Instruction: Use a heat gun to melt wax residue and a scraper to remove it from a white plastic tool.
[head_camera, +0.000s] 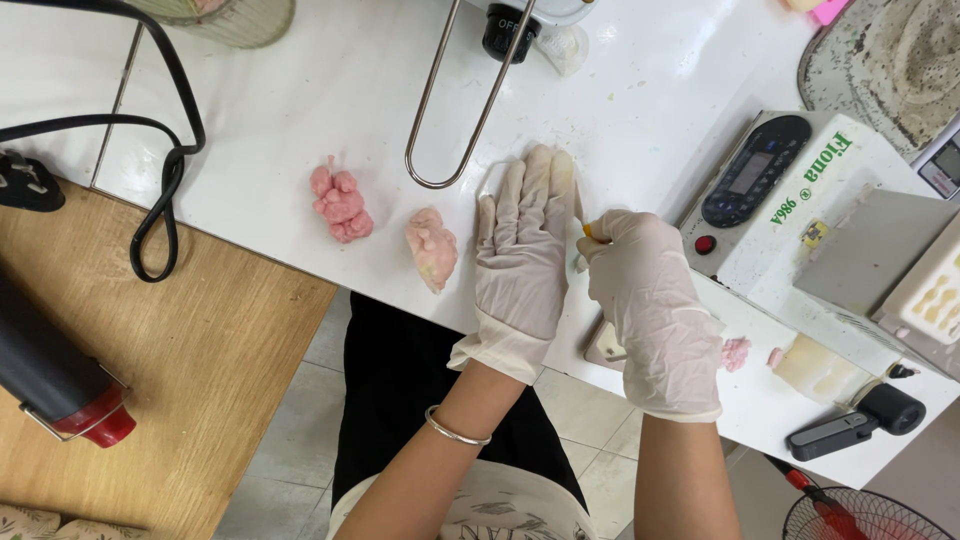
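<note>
**Two gloved hands, two pink lumps on a white worktop**

On the white table (300, 110), seen from the head camera, both hands wear thin pale gloves. Left hand (525, 245) lies flat, palm down, its fingers straight and close together, pressing the surface and gripping nothing. Right hand (650, 300) sits just beside it, touching at the thumb side, and is curled shut, pinching a small yellow-tipped tool (588, 232) (only its tip shows). One metal bangle (455, 428) circles the left wrist.

Two clay-like lumps lie left of the hands: a paler pink lump (432, 248) near the left hand, and a deeper pink lump (341, 203) farther off. One small pink crumb (736, 352) sits beyond the right wrist. Counted singly besides: one digital scale (770, 190), one wire loop (465, 100), one black cable (165, 150), one red-tipped heat gun (60, 385) on the wooden bench.
</note>
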